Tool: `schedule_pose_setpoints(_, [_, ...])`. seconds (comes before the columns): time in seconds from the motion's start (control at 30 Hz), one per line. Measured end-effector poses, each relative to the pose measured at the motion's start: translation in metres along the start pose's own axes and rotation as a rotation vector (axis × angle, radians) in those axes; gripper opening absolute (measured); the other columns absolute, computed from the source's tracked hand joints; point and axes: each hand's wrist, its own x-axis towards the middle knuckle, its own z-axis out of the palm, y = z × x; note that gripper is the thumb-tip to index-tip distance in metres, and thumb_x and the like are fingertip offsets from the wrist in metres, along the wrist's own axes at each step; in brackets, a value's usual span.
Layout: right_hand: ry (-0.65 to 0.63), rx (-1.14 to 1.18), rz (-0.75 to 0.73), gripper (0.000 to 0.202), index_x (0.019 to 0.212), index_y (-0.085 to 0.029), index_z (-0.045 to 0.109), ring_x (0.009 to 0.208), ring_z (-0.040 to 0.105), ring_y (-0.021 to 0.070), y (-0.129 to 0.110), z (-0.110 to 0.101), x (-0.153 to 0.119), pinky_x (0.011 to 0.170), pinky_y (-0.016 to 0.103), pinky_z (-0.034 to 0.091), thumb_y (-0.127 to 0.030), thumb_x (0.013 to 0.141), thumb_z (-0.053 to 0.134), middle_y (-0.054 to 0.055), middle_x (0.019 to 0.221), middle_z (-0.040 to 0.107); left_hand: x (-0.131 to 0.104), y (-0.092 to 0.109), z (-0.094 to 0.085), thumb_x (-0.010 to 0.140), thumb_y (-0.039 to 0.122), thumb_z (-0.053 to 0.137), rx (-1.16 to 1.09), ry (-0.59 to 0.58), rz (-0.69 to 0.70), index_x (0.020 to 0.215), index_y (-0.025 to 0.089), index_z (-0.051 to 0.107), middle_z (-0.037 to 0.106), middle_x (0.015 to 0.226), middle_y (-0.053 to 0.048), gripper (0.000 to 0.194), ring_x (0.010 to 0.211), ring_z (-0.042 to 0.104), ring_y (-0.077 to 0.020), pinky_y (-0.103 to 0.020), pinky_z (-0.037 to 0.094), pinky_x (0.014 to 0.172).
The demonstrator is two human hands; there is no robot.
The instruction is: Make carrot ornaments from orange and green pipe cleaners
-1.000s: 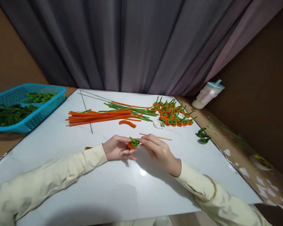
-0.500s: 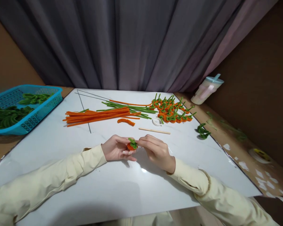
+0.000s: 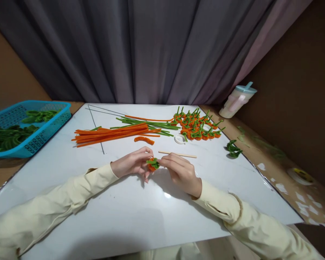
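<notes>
Between my hands is a small orange pipe-cleaner pumpkin (image 3: 152, 167) with green leaves and a green stem on its upper side. My left hand (image 3: 134, 162) grips it from the left, thumb and fingers around its body. From the right, my right hand (image 3: 181, 171) pinches at the edge of the green leaves with thumb and forefinger. Just beyond the hands lie a thin wooden stick (image 3: 178, 154) and a short coiled orange piece (image 3: 144, 140). Several similar pumpkins (image 3: 196, 126) with upright green stems stand grouped at the back right.
Orange pipe cleaners (image 3: 111, 134) lie bundled across green ones (image 3: 151, 123). A white tape ring (image 3: 180, 139) sits near the pumpkins. At the left is a blue basket (image 3: 43, 134) with green pieces; dark green curls (image 3: 233, 148) and a lidded cup (image 3: 238, 101) are at the right.
The pumpkin has turned in my left hand, so its green stem now points left. My left hand has shifted slightly up and its fingers have moved; my right hand stays at the leaves.
</notes>
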Motion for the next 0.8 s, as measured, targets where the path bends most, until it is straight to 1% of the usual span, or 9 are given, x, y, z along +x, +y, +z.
schedule_pose_setpoints(0.07, [-0.006,-0.031,-0.021,0.034,0.102,-0.013,0.056,0.073,0.054,0.0159,0.000,-0.001,-0.001,0.063,0.031,0.049,0.005,0.079,0.039,0.012,0.084,0.063,-0.003,0.003,0.003,0.087,0.040,0.040,0.201,0.123,0.090,0.087,0.021,0.036,0.053,0.072,0.000,0.020,0.054,0.055,-0.0143,-0.030,0.047,0.052])
schedule_pose_setpoints(0.17, [-0.005,-0.046,-0.032,0.035,0.103,-0.014,0.055,0.075,0.054,0.0159,0.000,0.000,-0.002,0.063,0.031,0.049,0.005,0.080,0.037,0.011,0.085,0.063,-0.007,0.004,0.006,0.089,0.041,0.036,0.636,0.267,0.305,0.084,0.020,0.040,0.049,0.077,0.000,0.022,0.062,0.050,-0.0125,-0.028,0.044,0.060])
schedule_pose_setpoints(0.27, [-0.002,-0.032,-0.030,0.036,0.103,-0.014,0.055,0.074,0.054,0.0159,0.000,0.000,-0.003,0.063,0.030,0.049,0.005,0.079,0.038,0.011,0.085,0.063,-0.009,0.004,0.008,0.089,0.034,0.034,0.984,0.258,0.463,0.075,0.019,0.041,0.046,0.079,0.000,0.022,0.072,0.046,-0.0137,-0.028,0.040,0.070])
schedule_pose_setpoints(0.33, [-0.008,-0.020,-0.030,0.037,0.104,-0.014,0.055,0.075,0.054,0.0159,-0.001,0.001,-0.003,0.063,0.031,0.049,0.005,0.078,0.038,0.011,0.087,0.064,-0.008,0.003,0.012,0.089,0.032,0.033,1.008,0.223,0.467,0.074,0.019,0.039,0.046,0.080,0.000,0.021,0.072,0.045,-0.0135,-0.028,0.039,0.071])
schedule_pose_setpoints(0.47, [-0.035,0.015,-0.022,0.033,0.104,-0.015,0.054,0.076,0.054,0.0159,-0.001,0.004,-0.005,0.065,0.030,0.049,0.002,0.079,0.039,0.010,0.088,0.064,-0.004,-0.003,0.021,0.090,0.041,0.029,0.681,0.162,0.235,0.078,0.019,0.037,0.047,0.068,0.003,0.026,0.053,0.048,-0.0101,-0.025,0.041,0.055])
schedule_pose_setpoints(0.57, [-0.086,-0.027,-0.017,0.033,0.102,-0.015,0.053,0.076,0.055,0.0163,0.002,0.004,-0.006,0.064,0.030,0.049,0.002,0.079,0.037,0.010,0.086,0.063,-0.001,-0.004,0.017,0.090,0.044,0.027,0.504,0.230,0.156,0.081,0.019,0.038,0.048,0.067,0.003,0.029,0.047,0.051,-0.0102,-0.025,0.042,0.048])
schedule_pose_setpoints(0.67, [-0.191,-0.097,0.002,0.036,0.100,-0.014,0.054,0.079,0.055,0.0177,0.010,-0.006,-0.002,0.066,0.031,0.049,0.004,0.076,0.034,0.010,0.087,0.062,-0.001,-0.001,0.003,0.087,0.037,0.038,0.709,0.372,0.250,0.085,0.017,0.049,0.051,0.079,-0.001,0.024,0.063,0.054,-0.0115,-0.027,0.045,0.064])
schedule_pose_setpoints(0.73, [-0.363,-0.091,0.039,0.035,0.101,-0.013,0.055,0.086,0.056,0.0195,0.015,-0.020,0.006,0.070,0.032,0.050,0.002,0.076,0.036,0.011,0.091,0.062,-0.003,0.001,-0.004,0.082,0.032,0.048,0.896,0.323,0.259,0.093,0.017,0.057,0.053,0.092,-0.004,0.020,0.076,0.053,-0.0131,-0.027,0.044,0.072])
schedule_pose_setpoints(0.8, [-0.558,-0.081,0.136,0.035,0.105,-0.014,0.055,0.091,0.057,0.0199,0.017,-0.039,0.013,0.073,0.031,0.050,0.000,0.077,0.039,0.012,0.101,0.060,-0.007,0.000,-0.003,0.081,0.030,0.050,0.945,0.206,0.227,0.105,0.019,0.059,0.052,0.093,-0.004,0.027,0.075,0.052,-0.0122,-0.026,0.044,0.071])
